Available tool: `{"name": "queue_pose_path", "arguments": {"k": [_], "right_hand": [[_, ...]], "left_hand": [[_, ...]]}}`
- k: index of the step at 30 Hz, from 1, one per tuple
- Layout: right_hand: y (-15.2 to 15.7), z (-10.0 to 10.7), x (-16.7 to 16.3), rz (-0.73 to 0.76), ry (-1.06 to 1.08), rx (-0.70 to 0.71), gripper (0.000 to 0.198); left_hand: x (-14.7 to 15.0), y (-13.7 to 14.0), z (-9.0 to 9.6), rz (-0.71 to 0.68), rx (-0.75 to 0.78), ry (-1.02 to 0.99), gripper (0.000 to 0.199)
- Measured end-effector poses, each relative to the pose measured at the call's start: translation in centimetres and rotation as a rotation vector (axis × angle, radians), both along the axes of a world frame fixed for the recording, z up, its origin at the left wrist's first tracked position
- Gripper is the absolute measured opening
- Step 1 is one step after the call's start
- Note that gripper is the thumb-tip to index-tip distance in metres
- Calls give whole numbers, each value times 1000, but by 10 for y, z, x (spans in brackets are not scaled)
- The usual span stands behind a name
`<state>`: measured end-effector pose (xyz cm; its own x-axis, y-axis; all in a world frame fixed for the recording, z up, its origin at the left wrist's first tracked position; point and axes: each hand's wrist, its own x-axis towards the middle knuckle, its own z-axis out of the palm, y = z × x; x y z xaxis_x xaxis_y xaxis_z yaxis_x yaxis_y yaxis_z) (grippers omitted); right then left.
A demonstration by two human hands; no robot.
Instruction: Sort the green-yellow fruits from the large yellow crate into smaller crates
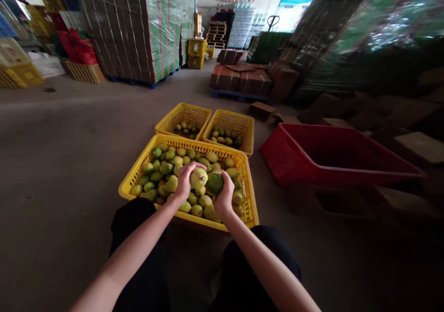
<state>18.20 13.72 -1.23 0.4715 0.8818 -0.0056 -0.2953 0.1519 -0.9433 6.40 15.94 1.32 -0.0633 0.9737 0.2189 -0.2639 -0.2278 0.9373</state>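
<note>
My left hand (pixel 185 179) is closed around a pale yellow-green lemon (pixel 199 178), its end turned towards me. In my right hand (pixel 225 192) sits a darker green lemon (pixel 215 182), gripped from the right side. The two fruits are held close beside each other, above a large yellow plastic crate (pixel 138 165) between my knees. Many green and yellowish lemons (pixel 165 168) fill that crate. Behind it stand two more yellow crates, the left one (pixel 166 123) and the right one (pixel 247 127), each with a few fruits at the bottom.
To the right is a large red tub (pixel 277 157), with cardboard boxes (pixel 262 110) around it. Further back, stacked cartons (pixel 239 80) rest on a blue pallet. Tall film-wrapped pallet stacks (pixel 163 30) rise on both sides, and grey floor (pixel 69 136) extends to the left.
</note>
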Motion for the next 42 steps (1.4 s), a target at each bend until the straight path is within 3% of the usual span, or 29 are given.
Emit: {"name": "queue_pose_path", "arguments": {"k": [4, 8, 10, 12, 15, 17, 21, 25, 28, 31, 39, 42], "right_hand": [[-7, 18, -3, -37, -53, 59, 30], [-9, 29, -5, 10, -62, 99, 28], [-7, 32, -4, 81, 38, 10, 27], [-3, 35, -2, 193, 251, -181, 26], [4, 45, 5, 342, 545, -421, 21], [8, 51, 11, 377, 620, -446, 17], [13, 55, 21, 386, 635, -351, 17], [14, 44, 24, 449, 625, -427, 29], [13, 40, 22, 426, 618, -519, 32], [12, 43, 21, 366, 617, -536, 31], [13, 49, 16, 390, 549, -304, 6], [12, 49, 12, 429, 536, -321, 17]], "left_hand": [[-1, 0, 5, -5, -35, -37, 35], [0, 5, 9, -56, -264, -264, 29], [-1, 10, 7, -61, -442, -414, 24], [-2, 15, 5, -39, -600, -542, 19], [-4, 19, 3, -40, -731, -657, 16], [-5, 19, 6, -62, -758, -703, 18], [-4, 21, 15, -24, -828, -764, 22], [-2, 21, 19, -94, -982, -607, 30], [-1, 19, 16, -127, -971, -530, 22], [0, 16, 12, -136, -965, -519, 27], [-7, 22, 7, -61, -787, -647, 16], [-9, 20, 10, -102, -777, -688, 23]]}}
